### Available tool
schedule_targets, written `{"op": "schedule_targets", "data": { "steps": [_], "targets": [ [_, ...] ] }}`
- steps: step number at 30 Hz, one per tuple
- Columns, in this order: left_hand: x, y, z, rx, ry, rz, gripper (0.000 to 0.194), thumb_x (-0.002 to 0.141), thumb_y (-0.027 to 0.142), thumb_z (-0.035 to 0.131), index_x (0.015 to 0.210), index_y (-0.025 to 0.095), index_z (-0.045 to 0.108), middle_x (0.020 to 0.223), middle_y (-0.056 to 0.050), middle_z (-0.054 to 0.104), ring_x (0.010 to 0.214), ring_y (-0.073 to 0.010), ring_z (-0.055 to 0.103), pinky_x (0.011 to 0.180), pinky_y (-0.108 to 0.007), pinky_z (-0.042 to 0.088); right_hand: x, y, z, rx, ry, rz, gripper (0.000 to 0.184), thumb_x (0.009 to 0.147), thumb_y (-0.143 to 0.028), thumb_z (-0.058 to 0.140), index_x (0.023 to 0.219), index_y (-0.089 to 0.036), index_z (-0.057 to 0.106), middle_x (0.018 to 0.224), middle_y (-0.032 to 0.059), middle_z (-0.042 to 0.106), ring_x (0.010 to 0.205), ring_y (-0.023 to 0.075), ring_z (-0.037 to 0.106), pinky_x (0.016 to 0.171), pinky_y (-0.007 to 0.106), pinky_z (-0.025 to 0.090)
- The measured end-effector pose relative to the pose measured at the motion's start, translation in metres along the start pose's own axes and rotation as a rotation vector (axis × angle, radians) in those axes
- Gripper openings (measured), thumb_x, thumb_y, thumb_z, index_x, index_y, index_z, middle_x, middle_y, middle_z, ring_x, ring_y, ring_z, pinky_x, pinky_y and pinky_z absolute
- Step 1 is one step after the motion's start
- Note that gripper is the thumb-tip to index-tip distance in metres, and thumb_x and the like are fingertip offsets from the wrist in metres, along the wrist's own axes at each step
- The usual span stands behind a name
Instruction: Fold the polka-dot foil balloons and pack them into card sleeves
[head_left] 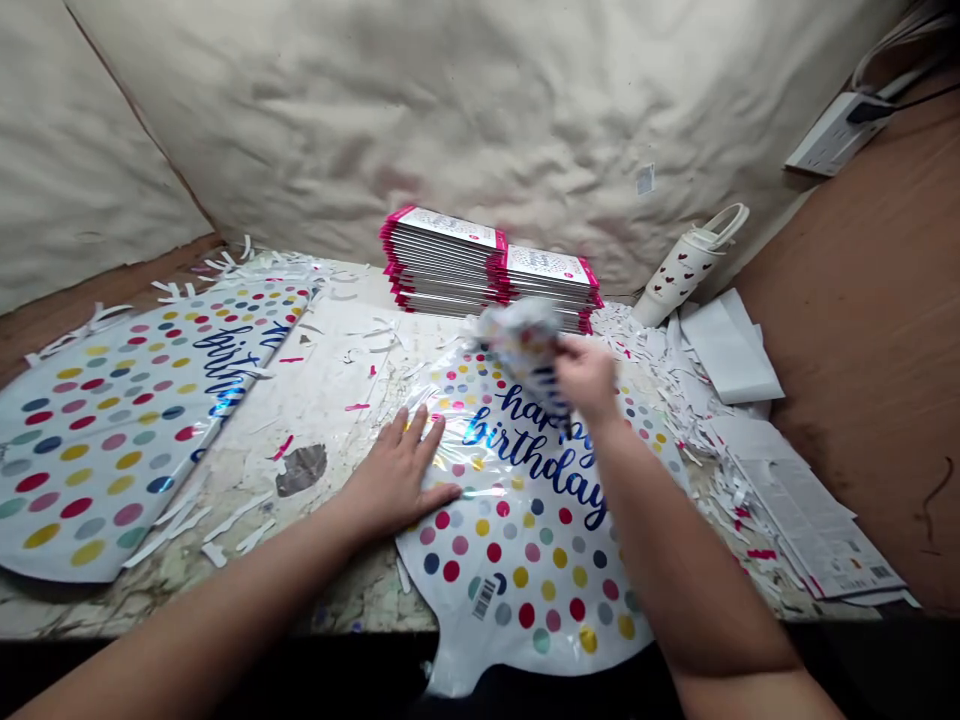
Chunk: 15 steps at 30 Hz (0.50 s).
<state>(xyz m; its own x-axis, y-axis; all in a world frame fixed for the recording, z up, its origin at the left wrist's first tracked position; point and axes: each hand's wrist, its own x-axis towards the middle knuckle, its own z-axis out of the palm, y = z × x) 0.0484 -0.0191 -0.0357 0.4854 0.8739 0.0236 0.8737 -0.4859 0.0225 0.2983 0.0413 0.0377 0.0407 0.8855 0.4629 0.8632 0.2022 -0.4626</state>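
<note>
A flat foil balloon (517, 560) with coloured dots and blue "happy birthday" lettering lies on the table before me, its neck hanging over the front edge. My left hand (397, 465) rests flat on its left side, fingers spread. Above its upper part, my right hand (589, 378) is closed on a crumpled whitish wad (525, 335) with dark and coloured patches. Motion blurs the wad, so its material is unclear. On the left, a stack of similar dotted balloons (97, 440) lies folded or overlapped.
Pink-edged flat packs (450, 265) stand in two piles against the papered wall. A white tumbler with hearts (679, 270) leans at the back right. Paper strips (720, 500) litter the table. Printed sheets (802, 510) and white paper (731, 350) lie right, below a power strip (832, 135).
</note>
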Motion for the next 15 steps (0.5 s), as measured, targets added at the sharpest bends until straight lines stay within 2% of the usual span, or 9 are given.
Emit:
{"op": "schedule_targets", "data": {
  "steps": [2,4,6,8,11,13,15],
  "targets": [
    [0.003,-0.003,0.002,0.002,-0.066,-0.078,0.096,0.070,0.076,0.036,0.140,0.011,0.027,0.144,-0.023,0.025,0.131,-0.0449,0.017,0.103,-0.054,0.018,0.017,0.025,-0.053,-0.042,0.221,0.085,0.046,0.091,-0.032,0.033,0.101,0.002,0.062,0.090,0.0142,0.068,0.085,0.0212,0.061,0.071,0.028,0.045],
    [0.007,-0.004,-0.002,0.021,-0.089,-0.124,0.099,0.067,0.079,0.037,0.140,0.012,0.028,0.144,-0.023,0.026,0.131,-0.0450,0.016,0.103,-0.056,0.014,0.020,0.037,-0.092,-0.045,0.444,0.067,0.048,0.087,-0.041,0.043,0.090,0.000,0.067,0.079,0.0108,0.068,0.076,0.0211,0.062,0.063,0.028,0.045],
    [0.010,-0.008,-0.008,0.020,-0.100,-0.131,0.094,0.070,0.077,0.036,0.138,0.013,0.033,0.143,-0.022,0.030,0.132,-0.0422,0.019,0.104,-0.055,0.015,0.005,0.034,-0.108,-0.010,0.522,-0.076,0.034,0.083,-0.037,0.053,0.089,-0.008,0.071,0.079,0.0064,0.070,0.075,0.0193,0.064,0.064,0.026,0.047],
    [0.013,-0.018,-0.017,0.004,-0.096,-0.140,0.079,0.079,0.068,0.031,0.136,0.014,0.038,0.142,-0.018,0.034,0.132,-0.0375,0.024,0.104,-0.052,0.021,-0.024,0.024,-0.103,0.062,0.415,-0.288,0.023,0.081,-0.024,0.058,0.101,-0.018,0.068,0.093,0.0037,0.071,0.084,0.0176,0.066,0.072,0.027,0.051],
    [0.015,-0.040,-0.036,0.009,0.036,-0.192,0.062,0.088,0.051,0.025,0.129,0.011,0.047,0.134,-0.017,0.045,0.124,-0.0310,0.039,0.101,-0.044,0.031,-0.078,0.014,-0.072,0.189,0.083,-0.548,0.039,0.082,-0.014,0.056,0.118,-0.028,0.057,0.109,0.0013,0.066,0.099,0.0159,0.063,0.086,0.031,0.052],
    [0.014,-0.049,-0.050,0.022,0.185,-0.220,0.055,0.089,0.044,0.025,0.122,0.009,0.052,0.123,-0.017,0.055,0.115,-0.0284,0.047,0.098,-0.040,0.035,-0.113,0.018,-0.049,0.229,-0.130,-0.623,0.039,0.085,-0.014,0.051,0.122,-0.027,0.054,0.113,0.0027,0.064,0.107,0.0173,0.059,0.093,0.037,0.049],
    [0.013,-0.049,-0.061,0.012,0.310,-0.241,0.050,0.089,0.041,0.026,0.114,0.012,0.056,0.112,-0.014,0.060,0.108,-0.0275,0.051,0.096,-0.040,0.036,-0.140,0.029,-0.031,0.221,-0.283,-0.624,0.036,0.087,-0.016,0.045,0.120,-0.024,0.056,0.114,0.0045,0.064,0.111,0.0189,0.056,0.096,0.041,0.046]
  ]
}}
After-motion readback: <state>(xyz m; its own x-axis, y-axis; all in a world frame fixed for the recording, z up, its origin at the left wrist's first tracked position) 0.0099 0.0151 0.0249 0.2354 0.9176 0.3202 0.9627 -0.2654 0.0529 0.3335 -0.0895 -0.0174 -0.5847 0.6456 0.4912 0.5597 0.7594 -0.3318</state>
